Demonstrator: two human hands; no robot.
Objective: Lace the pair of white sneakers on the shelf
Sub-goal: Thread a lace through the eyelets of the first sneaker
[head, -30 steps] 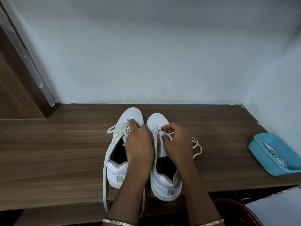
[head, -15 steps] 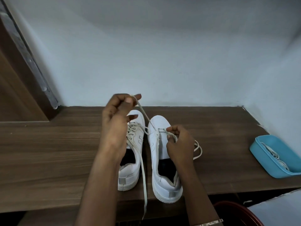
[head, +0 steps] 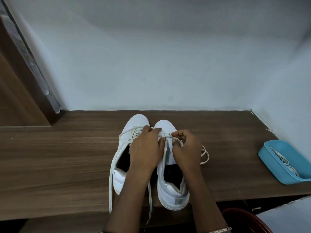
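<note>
Nearby, blue tray point(head: 277, 146) holds laces point(head: 284, 161).

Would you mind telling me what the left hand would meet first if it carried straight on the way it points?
The left hand would probably meet the toe of the right sneaker first, just past its fingertips; depth is unclear.

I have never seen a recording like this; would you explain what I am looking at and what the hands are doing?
No machine here: a person's bare hands, filmed by one camera worn on the head, looking down. Two white sneakers stand on a wooden shelf, toes toward the wall. The right hand pinches the lace at the front eyelets of the right sneaker; the left hand reaches there, its grip unclear. The left sneaker has lace ends hanging over the shelf edge. A blue tray holds more laces.
</note>
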